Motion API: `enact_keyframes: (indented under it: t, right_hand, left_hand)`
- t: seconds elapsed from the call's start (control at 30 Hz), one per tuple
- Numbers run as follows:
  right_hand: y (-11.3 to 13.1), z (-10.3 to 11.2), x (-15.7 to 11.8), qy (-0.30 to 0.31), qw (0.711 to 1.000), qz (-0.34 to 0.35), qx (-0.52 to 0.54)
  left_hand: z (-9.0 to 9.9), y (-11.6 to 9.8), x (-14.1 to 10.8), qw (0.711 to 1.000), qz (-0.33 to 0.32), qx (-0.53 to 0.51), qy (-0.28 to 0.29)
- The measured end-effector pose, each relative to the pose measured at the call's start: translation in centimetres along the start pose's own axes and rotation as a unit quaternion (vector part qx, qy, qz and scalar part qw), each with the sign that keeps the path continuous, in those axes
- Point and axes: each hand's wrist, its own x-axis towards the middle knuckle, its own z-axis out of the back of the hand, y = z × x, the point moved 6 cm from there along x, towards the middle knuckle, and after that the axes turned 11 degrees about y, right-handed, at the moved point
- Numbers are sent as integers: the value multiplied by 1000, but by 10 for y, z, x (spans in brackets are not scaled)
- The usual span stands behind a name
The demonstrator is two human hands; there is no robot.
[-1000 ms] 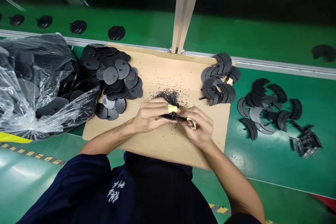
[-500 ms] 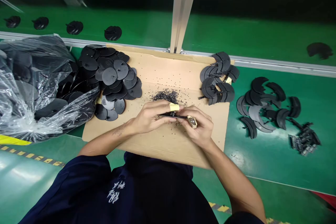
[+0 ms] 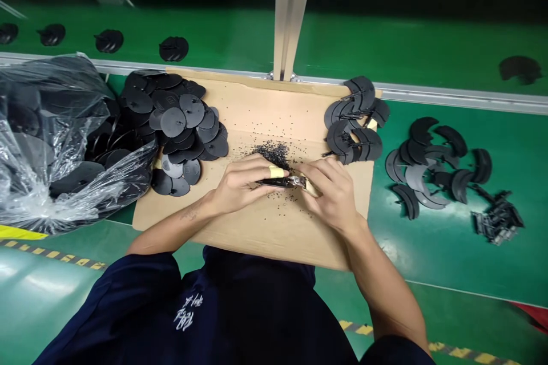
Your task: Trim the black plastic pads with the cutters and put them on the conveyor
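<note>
My left hand [image 3: 240,183], with yellow tape round one finger, grips a flat black plastic part [image 3: 273,182], seen nearly edge-on. In my right hand [image 3: 333,193] is a pair of side cutters [image 3: 297,181] with pale handles; its metal jaws are at the right end of the part. Whether the jaws are closed on it I cannot tell. Just beyond my hands lies a scattered heap of tiny black plastic bits [image 3: 274,152] on a cardboard sheet [image 3: 240,234].
Black round discs [image 3: 173,121] are piled at left beside a clear plastic bag [image 3: 47,182] of similar discs. Curved black pieces [image 3: 357,145] lie at the cardboard's right edge, more curved pieces [image 3: 422,174] on the green table, and small black parts [image 3: 499,219] farther right. A metal post [image 3: 293,17] stands behind.
My right hand has turned and shifted slightly right, bringing the cutters' metal jaws into view against the part. My left hand still holds the part. The camera view has shifted a little.
</note>
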Motion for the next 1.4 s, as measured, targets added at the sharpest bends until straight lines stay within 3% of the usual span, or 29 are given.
enact_keyframes:
  t: [0.53, 0.77, 0.87, 0.97, 1.1, 1.23, 1.4]
  right_hand:
    - [7, -2, -2, 22, 995, 9, -99]
    - [2, -5, 1, 6, 992, -18, -127]
    - [-1, -7, 3, 27, 989, -30, -140]
    - [-6, -11, 3, 60, 992, -47, -97]
    - [-12, -10, 2, 39, 993, -89, 63]
    - [-9, -10, 2, -3, 959, -126, 254]
    - [3, -4, 5, -25, 943, -73, 324]
  left_hand:
    - [-4, 1, -2, 1000, -19, -12, 6]
    - [1, 4, 0, 998, 22, 22, 52]
    - [1, 5, 0, 996, 27, 47, 72]
    - [0, 9, 0, 993, 31, 81, 76]
    - [4, 14, -2, 996, 58, 64, 15]
    - [-4, 20, -4, 992, 122, -27, 21]
    - [-10, 23, -2, 966, 125, -212, 76]
